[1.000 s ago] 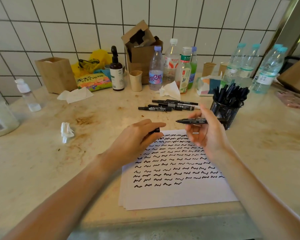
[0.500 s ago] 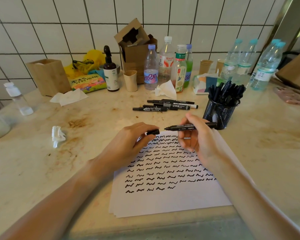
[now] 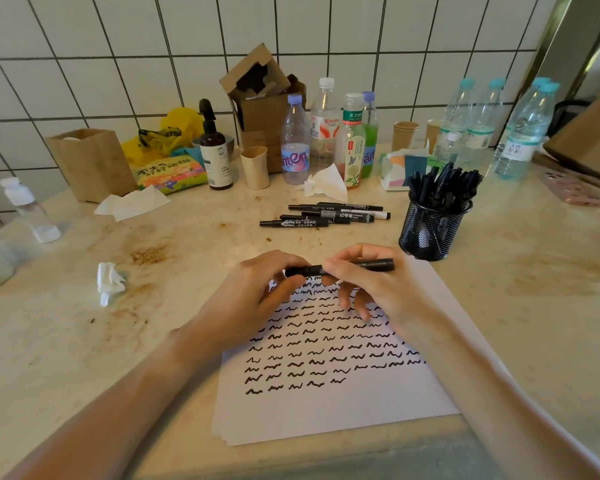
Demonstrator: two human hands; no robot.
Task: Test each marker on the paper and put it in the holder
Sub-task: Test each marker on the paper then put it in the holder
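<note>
A black marker (image 3: 374, 265) lies level between my two hands above the top of the white paper (image 3: 343, 410), which is filled with rows of black squiggles. My left hand (image 3: 253, 299) pinches the cap end of the marker (image 3: 300, 271). My right hand (image 3: 378, 292) grips the barrel, and the cap sits against the barrel. Several black markers (image 3: 323, 216) lie in a loose pile on the counter behind my hands. The black mesh holder (image 3: 432, 230) stands to the right of them, packed with several markers.
Behind the pile stand plastic bottles (image 3: 295, 143), a brown spray bottle (image 3: 215, 150), paper cups (image 3: 255, 168), an open cardboard box (image 3: 260, 109) and a wooden box (image 3: 90, 161). Crumpled tissues (image 3: 108, 282) lie at the left. More water bottles (image 3: 520, 133) stand at the back right.
My left hand brought the cap to the marker's tip, and the two hands have closed together. The bare tip seen earlier is now covered.
</note>
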